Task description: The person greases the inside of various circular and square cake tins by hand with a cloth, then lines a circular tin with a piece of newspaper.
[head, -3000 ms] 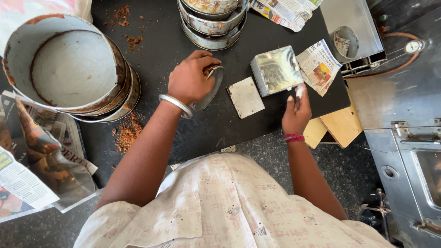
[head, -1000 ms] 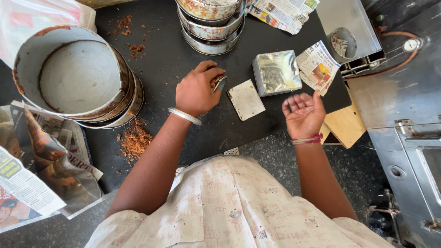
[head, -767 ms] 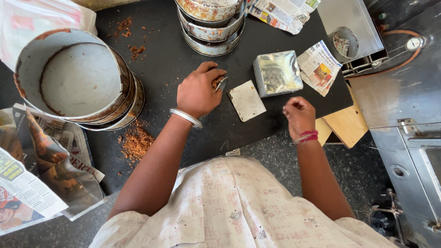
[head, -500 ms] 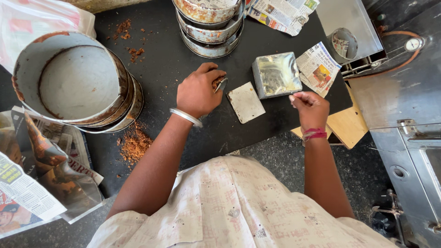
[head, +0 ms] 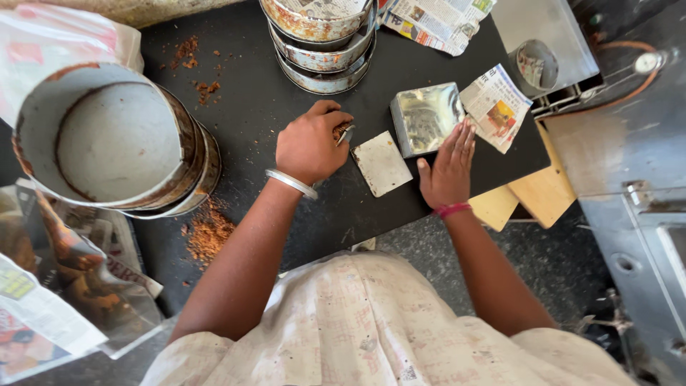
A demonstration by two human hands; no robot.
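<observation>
Dark stone counter [head: 236, 129] – left hand [head: 309, 145] closed on a thin metal tool [head: 345, 134] beside the square tin [head: 427, 118]; right hand [head: 448, 169], curled before, now lies open and flat, fingertips touching that shiny tin.

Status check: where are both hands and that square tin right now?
Left hand closed around a small metal tool. Right hand open, flat, fingertips at the shiny square tin. Flat square plate lies between the hands. Nothing blocking.

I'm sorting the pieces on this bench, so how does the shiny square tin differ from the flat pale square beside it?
The shiny square tin has raised walls and a reflective surface; the flat pale square is matte, thin, without walls. The right hand lies next to the tin, while the square lies between both hands. Both rest on the black table.
</observation>
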